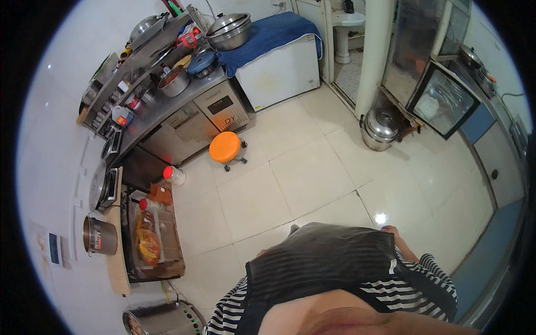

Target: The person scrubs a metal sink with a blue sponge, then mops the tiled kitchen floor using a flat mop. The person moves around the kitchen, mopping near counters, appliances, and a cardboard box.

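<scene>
My right hand (390, 230) shows at the right edge of the dark apron (322, 251), low beside my body; its fingers are mostly hidden, so its hold cannot be told. Of my left hand only a sliver of skin (261, 253) appears at the apron's left edge; the rest is covered. Before me lies a pale tiled floor (310, 176). On it stand an orange round stool (225, 147) with casters, a red-lidded clear jar (174, 175) and a lidded steel pot (380, 129). Neither hand is seen touching any of these.
Along the left runs a steel counter (144, 121) with shelves, a pot of red contents (173, 81) and a blue electric pan (202, 64). A chest freezer (278, 71) bears a blue cloth. Lower left are a low rack (178, 251), a steel pot (100, 236) and a large cooker (163, 318).
</scene>
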